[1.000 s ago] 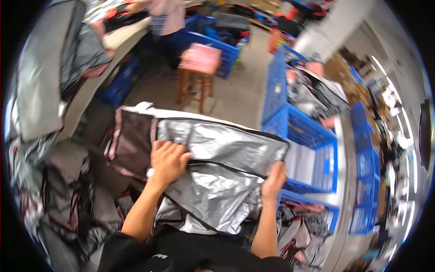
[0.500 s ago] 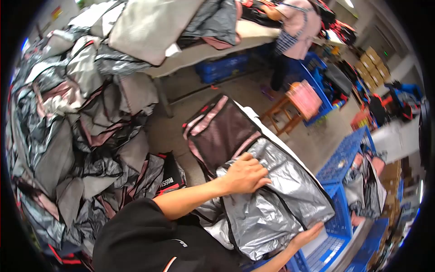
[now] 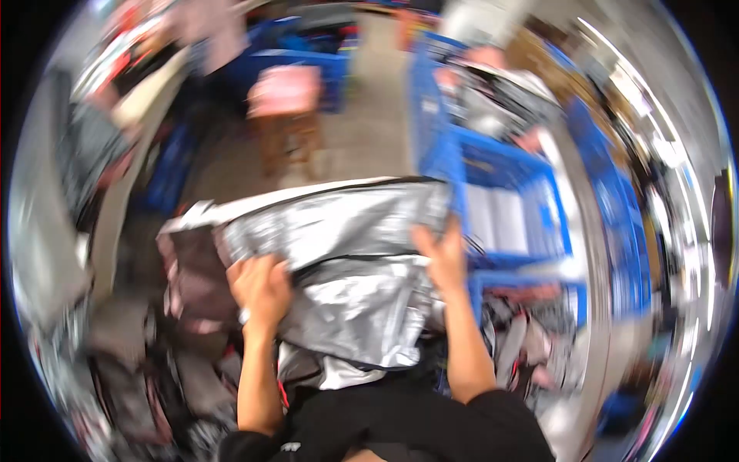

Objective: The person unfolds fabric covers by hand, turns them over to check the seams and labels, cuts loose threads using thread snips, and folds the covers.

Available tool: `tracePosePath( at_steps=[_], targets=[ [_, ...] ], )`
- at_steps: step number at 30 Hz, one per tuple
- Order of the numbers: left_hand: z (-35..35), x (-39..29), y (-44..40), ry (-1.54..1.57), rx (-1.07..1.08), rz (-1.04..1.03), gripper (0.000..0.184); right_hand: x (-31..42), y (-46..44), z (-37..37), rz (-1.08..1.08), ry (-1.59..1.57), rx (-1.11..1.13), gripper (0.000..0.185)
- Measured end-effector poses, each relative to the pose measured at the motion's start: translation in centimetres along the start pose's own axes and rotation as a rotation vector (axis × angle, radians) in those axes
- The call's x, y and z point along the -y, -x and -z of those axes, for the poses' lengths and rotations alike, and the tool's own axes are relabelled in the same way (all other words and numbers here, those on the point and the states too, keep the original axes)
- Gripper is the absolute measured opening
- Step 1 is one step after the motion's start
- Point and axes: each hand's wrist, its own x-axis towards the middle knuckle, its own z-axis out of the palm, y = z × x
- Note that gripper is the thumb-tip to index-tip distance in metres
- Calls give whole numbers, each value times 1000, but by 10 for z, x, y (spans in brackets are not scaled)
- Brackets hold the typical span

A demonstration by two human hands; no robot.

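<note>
The silver sheet could slump if the left hand, clutching it, slips (the right hand is too blurred to tell).

Surroundings, floor side

Noted from where I stand: pink-topped stool, 11 o'clock, blue bin behind it. Person in pale pink, 11 o'clock, blurred. Blue crate, 3 o'clock, white material inside.

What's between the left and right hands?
Silver sheeting, with a dark edge crossing it, spans the stretch from left hand to right hand. Shows in the head view, though blurred.
</note>
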Motion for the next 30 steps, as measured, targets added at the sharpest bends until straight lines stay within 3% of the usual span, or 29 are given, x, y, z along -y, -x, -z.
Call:
tracePosePath(
  at_steps=[1, 2, 4, 5, 7, 10, 12, 14, 15, 18, 21, 25, 27, 28, 29, 30],
  targets=[
    [2, -2, -1, 3, 13, -18, 14, -12, -1, 3, 44, 129, -36, 83],
    [1, 1, 4, -13, -7, -40, 17, 0, -1, 1, 36, -71, 42, 76],
    [-3, 7, 5, -41, 36, -38, 22, 11, 3, 3, -43, -173, 58, 58],
    [-4, 6, 2, -44, 41, -50, 24, 4, 3, 6, -38, -192, 31, 58],
    [-6, 5, -3, -55, 37, -69, 25, -9, 2, 7, -257, -216, 163, 44],
    [4, 7, -12, -14, 234, -19, 25, -8, 7, 9, -214, -333, 104, 38],
    [6, 5, -17, 71, 97, -36, 19, -15, 8, 8, -139, -366, 92, 40],
    [12, 10, -18, 150, 67, 94, 15, -13, 14, 15, -87, -251, 49, 42],
    [17, 13, -21, 100, -37, -12, 11, -8, 18, 20, -122, -102, 55, 45],
    [44, 42, -22, -509, -219, -7, 32, -13, 29, 21, -110, -87, 29, 47],
    [47, 141, 18, -803, -222, 353, 61, -4, 38, 22, -124, -182, 35, 50],
    [53, 140, 46, -753, -38, 553, 67, -4, 39, 15, -84, -105, 74, 53],
    [48, 136, 45, -728, -37, 518, 66, 0, 36, 11, -48, -97, 41, 53],
    [49, 131, 48, -708, -49, 508, 64, 8, 35, 18, -183, -14, 87, 53],
    [44, 158, 58, -746, -119, 245, 60, 16, 31, 27, -299, 74, 164, 54],
    [45, 120, 42, -706, -109, 310, 56, 11, 27, 19, -269, -161, 124, 56]
  ],
)
